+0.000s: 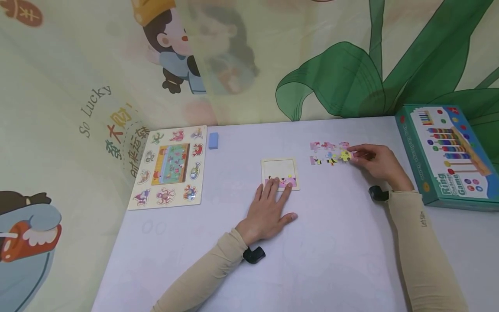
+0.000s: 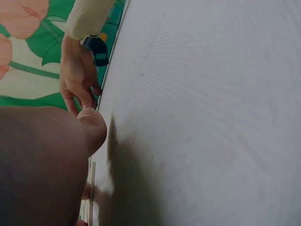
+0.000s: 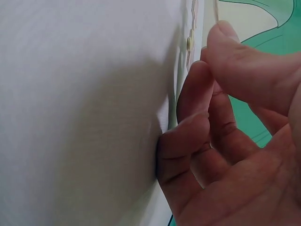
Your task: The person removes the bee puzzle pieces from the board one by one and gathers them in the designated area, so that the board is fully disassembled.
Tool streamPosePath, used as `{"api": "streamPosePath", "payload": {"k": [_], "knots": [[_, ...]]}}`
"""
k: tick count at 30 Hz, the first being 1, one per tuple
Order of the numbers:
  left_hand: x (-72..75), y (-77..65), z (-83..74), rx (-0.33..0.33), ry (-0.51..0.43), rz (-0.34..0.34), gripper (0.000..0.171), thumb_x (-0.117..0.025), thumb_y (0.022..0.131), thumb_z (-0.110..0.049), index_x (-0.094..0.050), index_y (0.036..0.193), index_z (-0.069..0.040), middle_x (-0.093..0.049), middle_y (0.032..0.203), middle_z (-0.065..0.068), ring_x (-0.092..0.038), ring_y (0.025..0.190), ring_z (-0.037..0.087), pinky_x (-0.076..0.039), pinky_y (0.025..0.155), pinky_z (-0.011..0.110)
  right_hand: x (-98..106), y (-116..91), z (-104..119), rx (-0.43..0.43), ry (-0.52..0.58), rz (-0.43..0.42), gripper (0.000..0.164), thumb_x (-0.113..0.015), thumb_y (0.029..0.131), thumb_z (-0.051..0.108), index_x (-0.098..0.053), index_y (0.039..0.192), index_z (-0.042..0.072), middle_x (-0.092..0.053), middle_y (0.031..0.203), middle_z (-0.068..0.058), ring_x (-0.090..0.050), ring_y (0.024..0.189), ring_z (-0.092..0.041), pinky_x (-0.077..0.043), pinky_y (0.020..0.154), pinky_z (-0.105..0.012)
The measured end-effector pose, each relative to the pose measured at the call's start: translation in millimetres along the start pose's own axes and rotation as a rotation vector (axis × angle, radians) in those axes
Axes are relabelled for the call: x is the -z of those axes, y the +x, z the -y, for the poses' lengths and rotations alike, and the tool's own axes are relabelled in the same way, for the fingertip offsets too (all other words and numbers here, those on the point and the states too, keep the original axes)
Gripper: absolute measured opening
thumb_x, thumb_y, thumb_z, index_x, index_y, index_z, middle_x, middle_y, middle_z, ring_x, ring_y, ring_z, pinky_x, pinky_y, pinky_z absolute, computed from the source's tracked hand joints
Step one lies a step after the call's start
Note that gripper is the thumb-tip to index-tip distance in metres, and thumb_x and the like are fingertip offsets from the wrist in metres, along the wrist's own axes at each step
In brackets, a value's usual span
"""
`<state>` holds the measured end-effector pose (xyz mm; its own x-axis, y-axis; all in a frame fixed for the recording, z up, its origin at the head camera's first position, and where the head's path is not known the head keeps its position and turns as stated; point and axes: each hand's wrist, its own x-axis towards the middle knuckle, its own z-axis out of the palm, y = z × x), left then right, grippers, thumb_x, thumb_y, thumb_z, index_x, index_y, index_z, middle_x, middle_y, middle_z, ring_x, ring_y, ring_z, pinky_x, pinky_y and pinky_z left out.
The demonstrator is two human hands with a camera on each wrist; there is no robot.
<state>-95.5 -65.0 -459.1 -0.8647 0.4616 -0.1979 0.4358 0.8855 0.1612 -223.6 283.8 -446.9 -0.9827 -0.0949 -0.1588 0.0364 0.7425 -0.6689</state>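
Observation:
In the head view my left hand (image 1: 267, 214) lies flat with spread fingers, its fingertips on the lower part of a small square puzzle tray (image 1: 278, 160). Pink puzzle pieces (image 1: 290, 180) line the bottom of that tray, partly hidden by the fingers. Off to the right, my right hand (image 1: 376, 162) pinches a yellow puzzle piece (image 1: 345, 156) between thumb and fingertips. The right wrist view shows this piece edge-on as a thin strip (image 3: 216, 9) at the thumb tip. Beside it lie several loose puzzle pieces (image 1: 328, 146) in two rows, pink ones and some with bees.
A larger sea-animal puzzle board (image 1: 196, 173) lies at the left of the white table (image 1: 312, 260). Near its top corner sits a blue block (image 1: 213, 141). A green game box (image 1: 417, 156) stands at the right edge, close to my right forearm. Printed cloth hangs behind.

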Motion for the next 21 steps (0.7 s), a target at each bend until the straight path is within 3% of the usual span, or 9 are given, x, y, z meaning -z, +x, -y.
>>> {"api": "streamPosePath", "payload": {"k": [13,21], "knots": [[-1.4,-1.0,0.0,-0.001,-0.006,0.003,0.08,-0.039,0.11,-0.062,-0.015,0.172,-0.018,-0.009,0.178,0.02,-0.007,0.166,0.036,-0.01,0.133,0.054,0.6,0.0,-3.6,-0.022,-0.015,0.033,0.042,-0.072,0.104,0.021,-0.067,0.143,0.007,-0.066,0.121,-0.021,-0.052,0.108,-0.034,-0.045,0.075,-0.018],[-1.3,-1.0,0.0,-0.005,-0.001,0.0,0.08,-0.038,0.11,-0.061,-0.014,0.172,-0.018,-0.009,0.178,0.021,-0.007,0.166,0.036,-0.01,0.133,0.054,0.9,0.4,-2.3,-0.025,-0.025,0.036,0.044,-0.074,0.102,0.022,-0.068,0.142,0.005,-0.069,0.119,-0.023,-0.055,0.103,-0.033,-0.047,0.07,-0.018]]}}
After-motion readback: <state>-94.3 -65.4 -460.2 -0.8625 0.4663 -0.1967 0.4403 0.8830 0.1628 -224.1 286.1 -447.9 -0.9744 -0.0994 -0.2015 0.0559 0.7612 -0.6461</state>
